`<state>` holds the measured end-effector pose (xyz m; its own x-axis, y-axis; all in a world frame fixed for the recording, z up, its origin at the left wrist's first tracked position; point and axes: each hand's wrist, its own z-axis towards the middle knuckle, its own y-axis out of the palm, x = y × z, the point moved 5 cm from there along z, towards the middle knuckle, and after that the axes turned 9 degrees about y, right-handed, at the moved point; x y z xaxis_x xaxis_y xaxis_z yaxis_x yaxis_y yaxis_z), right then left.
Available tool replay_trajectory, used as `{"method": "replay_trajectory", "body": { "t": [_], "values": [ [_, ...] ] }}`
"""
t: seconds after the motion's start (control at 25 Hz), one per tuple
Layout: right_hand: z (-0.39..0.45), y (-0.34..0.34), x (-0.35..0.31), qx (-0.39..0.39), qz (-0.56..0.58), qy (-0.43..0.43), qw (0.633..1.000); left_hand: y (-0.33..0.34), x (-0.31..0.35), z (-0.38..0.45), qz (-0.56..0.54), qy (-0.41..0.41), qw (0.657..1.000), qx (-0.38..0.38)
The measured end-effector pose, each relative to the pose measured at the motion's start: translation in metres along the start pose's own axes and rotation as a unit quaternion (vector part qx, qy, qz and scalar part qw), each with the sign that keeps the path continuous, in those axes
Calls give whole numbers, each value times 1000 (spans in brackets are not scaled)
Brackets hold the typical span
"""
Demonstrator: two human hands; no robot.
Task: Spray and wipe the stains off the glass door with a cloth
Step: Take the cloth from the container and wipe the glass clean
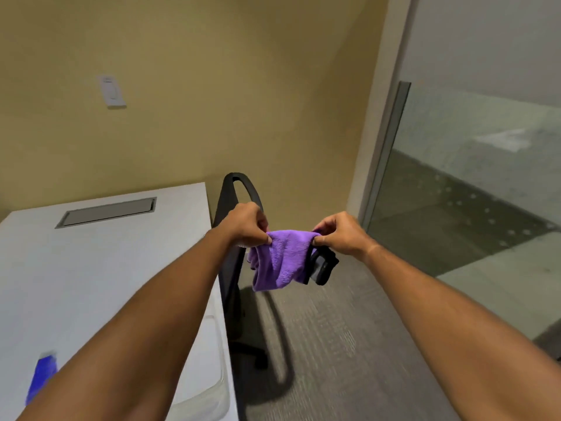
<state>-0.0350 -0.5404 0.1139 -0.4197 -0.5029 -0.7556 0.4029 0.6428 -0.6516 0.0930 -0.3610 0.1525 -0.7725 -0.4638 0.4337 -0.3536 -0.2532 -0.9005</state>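
Here both hands point(247, 224) point(341, 233) pinch a purple cloth point(280, 258); no writing legible.

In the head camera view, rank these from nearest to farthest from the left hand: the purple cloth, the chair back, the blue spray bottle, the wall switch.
1. purple cloth: pinched by the left hand, hanging between both hands.
2. chair back: just behind and below that hand.
3. wall switch: up on the yellow wall, to the left.
4. blue spray bottle: on the white table, bottom left corner; by image position it looks about as far as the switch, too close to call.

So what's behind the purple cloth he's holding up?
Behind the purple cloth, a black office chair and grey carpet. A dark object pokes out beside the right hand; the cloth covers the rest.
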Motion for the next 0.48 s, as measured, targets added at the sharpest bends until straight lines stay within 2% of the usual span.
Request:
{"method": "replay_trajectory", "body": {
  "t": [0.28, 0.48],
  "values": [
    [-50, -158, 117, 121, -20, 52, 991, 63, 187, 80, -30, 83, 995, -47],
    [-95, -267, 208, 248, -13, 88, 965, 128, 323, 133, -82, 107, 989, -54]
  ]
}}
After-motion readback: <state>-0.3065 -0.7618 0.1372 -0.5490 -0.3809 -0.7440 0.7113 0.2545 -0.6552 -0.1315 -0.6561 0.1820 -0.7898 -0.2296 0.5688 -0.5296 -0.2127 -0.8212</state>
